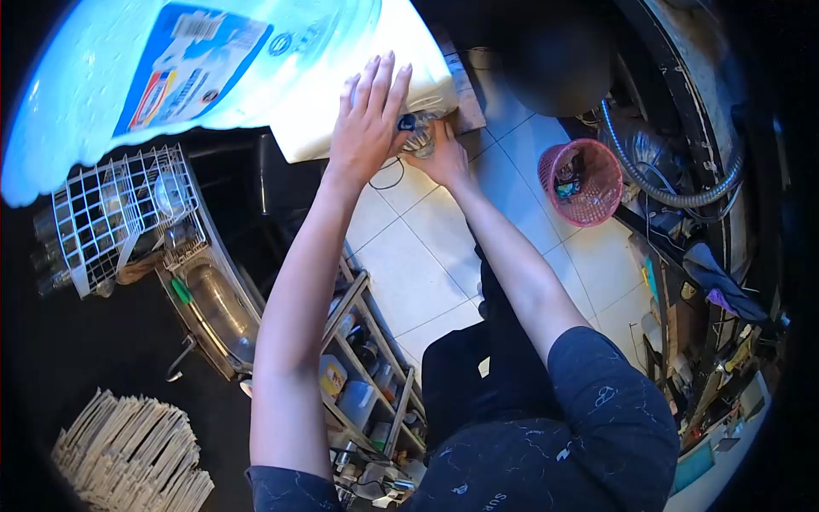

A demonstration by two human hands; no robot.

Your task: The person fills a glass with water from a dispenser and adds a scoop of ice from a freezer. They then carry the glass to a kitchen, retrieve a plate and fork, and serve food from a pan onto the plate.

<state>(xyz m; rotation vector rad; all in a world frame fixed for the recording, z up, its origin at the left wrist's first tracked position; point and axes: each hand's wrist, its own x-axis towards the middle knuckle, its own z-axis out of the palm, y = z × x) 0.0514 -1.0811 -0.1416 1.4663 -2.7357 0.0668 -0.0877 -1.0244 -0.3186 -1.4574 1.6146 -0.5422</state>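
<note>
A large pale plastic jug (341, 51) with a blue label (183, 72) fills the top left and rests on its side. My left hand (367, 124) lies against its end, fingers stretched out flat, with the thumb by a small blue cap or spout (406, 123). Just below that blue part, a clear cup (419, 142), glass or plastic, sits in my right hand (444, 160), whose fingers curl round it. The cup's contents cannot be made out.
A pink perforated basket (582, 183) stands on the tiled floor (426, 264) at right. On the left are a white wire rack (128, 213), a metal sink (217, 299) and stacked cardboard or paper (132, 452). Wooden shelves (367, 358) hold bottles and containers below.
</note>
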